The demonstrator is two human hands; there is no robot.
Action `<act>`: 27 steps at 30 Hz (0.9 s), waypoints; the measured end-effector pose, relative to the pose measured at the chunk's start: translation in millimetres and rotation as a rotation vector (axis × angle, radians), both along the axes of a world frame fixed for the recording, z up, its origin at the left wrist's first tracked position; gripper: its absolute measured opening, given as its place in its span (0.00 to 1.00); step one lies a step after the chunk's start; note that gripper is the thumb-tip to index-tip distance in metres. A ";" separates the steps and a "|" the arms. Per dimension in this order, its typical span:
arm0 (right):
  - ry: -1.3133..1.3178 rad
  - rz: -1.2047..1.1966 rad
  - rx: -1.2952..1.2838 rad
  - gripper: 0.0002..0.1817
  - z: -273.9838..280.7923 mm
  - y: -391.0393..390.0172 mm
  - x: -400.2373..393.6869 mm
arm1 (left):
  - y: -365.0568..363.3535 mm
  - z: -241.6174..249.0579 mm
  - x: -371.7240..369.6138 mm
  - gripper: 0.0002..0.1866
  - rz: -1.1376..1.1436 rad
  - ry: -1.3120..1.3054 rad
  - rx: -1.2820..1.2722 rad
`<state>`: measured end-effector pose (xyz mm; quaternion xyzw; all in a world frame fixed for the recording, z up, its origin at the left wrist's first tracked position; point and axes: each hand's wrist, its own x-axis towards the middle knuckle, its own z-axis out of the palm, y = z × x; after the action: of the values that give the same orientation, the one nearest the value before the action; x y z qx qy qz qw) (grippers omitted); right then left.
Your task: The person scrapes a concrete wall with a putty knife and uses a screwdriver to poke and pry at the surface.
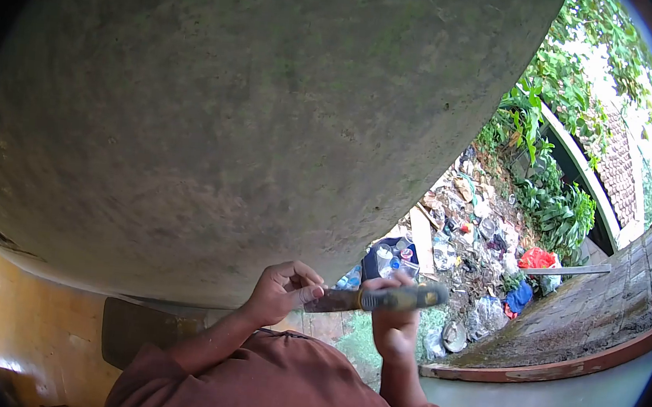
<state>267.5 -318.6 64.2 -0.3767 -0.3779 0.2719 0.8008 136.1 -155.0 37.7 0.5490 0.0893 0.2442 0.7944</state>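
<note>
My right hand point(393, 318) is closed around the dark and yellow handle of what looks like a putty knife point(335, 301). The tool lies almost level in front of my chest, its flat, stained blade pointing left. At the blade's far end is my left hand point(275, 296), with fingers curled and thumb against the metal. Whether a small bit of material sits between those fingertips is too small to tell. Just beyond both hands rises a large grey plastered wall point(254, 135), rough and greenish in patches.
Beyond the right hand stands a dark container point(371, 262) with plastic cups and bottles. Litter point(485, 248) covers the ground behind it, with a red plastic bag point(538, 258). A low block wall point(563, 325) runs along the right. At left is a brown panel point(128, 333).
</note>
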 end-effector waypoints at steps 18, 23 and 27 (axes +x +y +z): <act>-0.541 -0.056 0.873 0.22 154.7 31.6 69.4 | 103.0 1.6 -69.5 0.33 1.399 0.114 1.518; -0.515 0.019 0.995 0.18 167.2 47.1 74.4 | 116.4 -9.2 -62.7 0.36 1.466 0.147 1.659; -0.608 -0.132 0.850 0.16 160.2 83.6 71.2 | 116.8 -11.7 -63.6 0.35 1.484 0.177 1.668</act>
<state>338.7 -234.9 224.4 -0.1036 -0.6455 -0.0780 0.7527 72.6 -38.3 26.0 0.7358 0.2592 0.6010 -0.1739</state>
